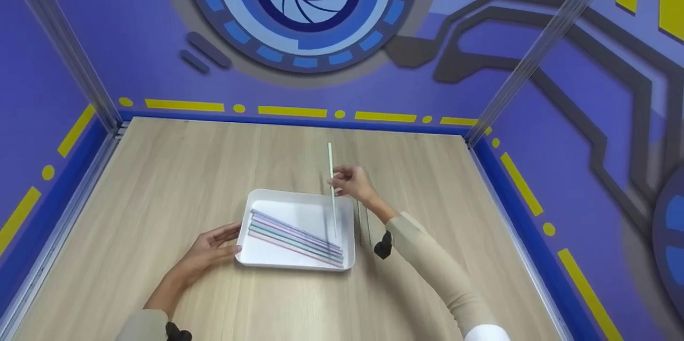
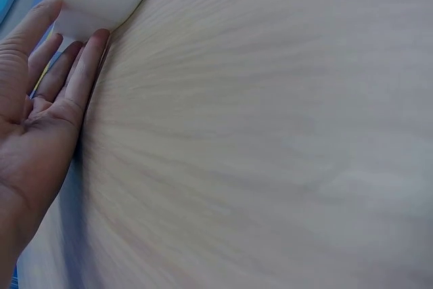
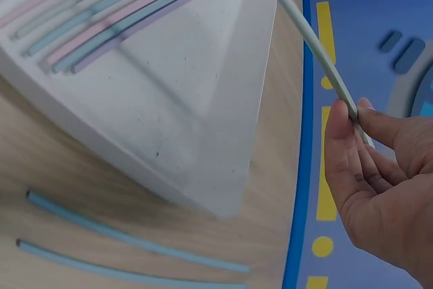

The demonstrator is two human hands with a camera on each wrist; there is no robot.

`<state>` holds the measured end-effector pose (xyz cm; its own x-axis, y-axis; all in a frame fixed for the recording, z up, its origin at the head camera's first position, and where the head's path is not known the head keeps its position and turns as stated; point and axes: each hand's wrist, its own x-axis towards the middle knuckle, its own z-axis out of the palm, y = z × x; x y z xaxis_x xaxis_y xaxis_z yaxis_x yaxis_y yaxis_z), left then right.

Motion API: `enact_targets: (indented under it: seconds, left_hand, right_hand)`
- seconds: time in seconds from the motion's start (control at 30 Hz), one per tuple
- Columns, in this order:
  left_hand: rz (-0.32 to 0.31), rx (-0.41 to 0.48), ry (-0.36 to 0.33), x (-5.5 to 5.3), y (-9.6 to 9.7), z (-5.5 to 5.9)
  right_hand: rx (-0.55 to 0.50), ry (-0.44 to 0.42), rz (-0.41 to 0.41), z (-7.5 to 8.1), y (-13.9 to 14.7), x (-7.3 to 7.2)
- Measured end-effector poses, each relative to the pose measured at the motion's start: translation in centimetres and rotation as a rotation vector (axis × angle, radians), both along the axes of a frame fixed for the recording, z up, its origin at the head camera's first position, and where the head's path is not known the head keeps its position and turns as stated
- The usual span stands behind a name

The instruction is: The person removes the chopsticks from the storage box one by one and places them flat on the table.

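Note:
A white tray (image 1: 299, 202) on the table holds several pastel straws (image 1: 294, 237) lying side by side on a slant, in pink, blue, purple and pale tones. My right hand (image 1: 352, 181) pinches a pale green straw (image 1: 331, 156) between thumb and fingertips, above the tray's far right part. In the right wrist view, this straw (image 3: 308, 35) runs from the fingertips up over the tray. At the tray's left side, my left hand (image 1: 211, 247) touches the wall with its fingers extended. The left wrist view has those fingertips against the tray's white corner (image 2: 101, 1).
Two blue straws (image 3: 135, 231) lie on the table (image 1: 187, 170) just right of the tray. Blue-purple printed walls (image 1: 374, 90) with yellow marks stand behind and at both sides. Metal posts (image 1: 526, 68) rise at the back corners.

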<state>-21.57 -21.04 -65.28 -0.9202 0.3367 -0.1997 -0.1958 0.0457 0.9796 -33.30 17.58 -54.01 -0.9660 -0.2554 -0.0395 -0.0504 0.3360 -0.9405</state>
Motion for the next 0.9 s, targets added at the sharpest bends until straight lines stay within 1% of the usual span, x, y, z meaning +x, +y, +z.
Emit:
enact_targets:
  seconds: [0.13,0.37,0.47,0.63,0.77,0.9]
  left_hand:
    - [-0.005,0.004,0.008,0.0,-0.1,0.0]
    - [-0.038,0.036,0.043,0.0,-0.4,-0.3]
    - [-0.032,0.035,0.048,0.0,-0.3,-0.3]
    - [-0.026,0.037,0.040,0.0,-0.2,-0.3]
    - [-0.023,0.035,0.038,0.0,-0.2,-0.4]
    - [-0.017,0.036,0.034,0.0,-0.2,-0.3]
  right_hand:
    - [-0.006,-0.025,-0.039,0.0,1.0,-0.1]
    - [-0.006,-0.063,-0.102,-0.2,3.2,-0.4]
    - [0.005,-0.077,-0.129,-0.3,4.2,-0.6]
    - [0.047,-0.089,-0.161,-1.0,5.9,-0.8]
    - [0.088,-0.086,-0.174,-1.6,7.0,-0.5]
    - [0.119,-0.106,-0.204,-2.2,7.8,-0.2]
